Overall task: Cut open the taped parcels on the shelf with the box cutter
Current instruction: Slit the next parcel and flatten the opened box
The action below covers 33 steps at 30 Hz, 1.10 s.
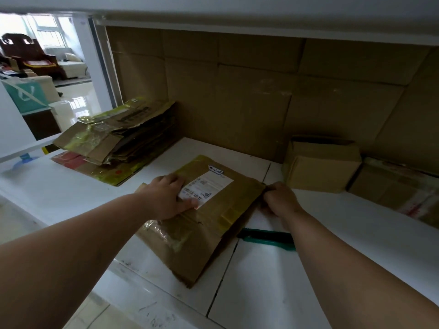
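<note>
Both hands were on the parcel point(204, 210) at frame centre: left hand point(166, 198) pressed flat on it, right hand point(280, 198) pinched its right edge. Cutter point(266, 236) lay unheld beside it, lower right. Likely positioning; next, pick up the cutter.

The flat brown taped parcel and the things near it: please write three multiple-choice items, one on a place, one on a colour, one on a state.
1. Where does the box cutter lie?
A. on the parcel
B. on the shelf, under the right forearm
C. in the left hand

2. What colour is the box cutter?
A. green
B. red
C. yellow

3. What does the left hand do?
A. hangs idle
B. holds the cutter
C. presses flat on the parcel

Key:
B, the green plastic box cutter lies on the white shelf;
A, its body is green;
C, the left hand rests on the flat brown taped parcel.
</note>
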{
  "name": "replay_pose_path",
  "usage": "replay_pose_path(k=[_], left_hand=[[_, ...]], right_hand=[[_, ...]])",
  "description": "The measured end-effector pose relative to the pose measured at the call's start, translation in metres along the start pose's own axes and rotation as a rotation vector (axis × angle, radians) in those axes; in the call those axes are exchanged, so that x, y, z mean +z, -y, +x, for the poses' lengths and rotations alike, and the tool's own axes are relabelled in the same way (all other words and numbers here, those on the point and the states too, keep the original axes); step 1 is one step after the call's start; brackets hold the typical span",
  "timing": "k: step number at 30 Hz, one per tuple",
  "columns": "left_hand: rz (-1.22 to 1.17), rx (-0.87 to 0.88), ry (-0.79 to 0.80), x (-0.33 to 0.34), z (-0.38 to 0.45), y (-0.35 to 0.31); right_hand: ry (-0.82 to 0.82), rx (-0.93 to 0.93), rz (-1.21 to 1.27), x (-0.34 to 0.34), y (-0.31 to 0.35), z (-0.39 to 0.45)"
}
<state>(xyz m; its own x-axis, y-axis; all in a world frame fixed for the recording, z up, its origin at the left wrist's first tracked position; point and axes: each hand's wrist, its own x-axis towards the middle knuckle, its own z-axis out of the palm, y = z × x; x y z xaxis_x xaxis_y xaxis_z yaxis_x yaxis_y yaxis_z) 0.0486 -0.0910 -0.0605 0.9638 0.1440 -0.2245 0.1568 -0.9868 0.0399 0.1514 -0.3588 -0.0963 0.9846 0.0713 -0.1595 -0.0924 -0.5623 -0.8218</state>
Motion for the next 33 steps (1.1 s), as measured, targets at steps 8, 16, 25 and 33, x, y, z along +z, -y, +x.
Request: replay_pose_path(k=[8, 16, 25, 33], left_hand=[[0.082, -0.009, 0.013, 0.013, 0.004, -0.008], [0.157, 0.066, 0.153, 0.025, 0.008, -0.015], [0.217, 0.119, 0.257, 0.029, 0.003, -0.013], [0.167, 0.088, 0.244, 0.038, 0.000, -0.003]], right_hand=[[0.496, -0.026, -0.341, -0.024, -0.001, -0.035], [0.494, -0.090, -0.767, -0.048, -0.015, -0.036], [0.212, 0.234, -1.048, -0.048, -0.009, -0.032], [0.230, 0.012, -0.908, -0.022, -0.009, -0.034]])
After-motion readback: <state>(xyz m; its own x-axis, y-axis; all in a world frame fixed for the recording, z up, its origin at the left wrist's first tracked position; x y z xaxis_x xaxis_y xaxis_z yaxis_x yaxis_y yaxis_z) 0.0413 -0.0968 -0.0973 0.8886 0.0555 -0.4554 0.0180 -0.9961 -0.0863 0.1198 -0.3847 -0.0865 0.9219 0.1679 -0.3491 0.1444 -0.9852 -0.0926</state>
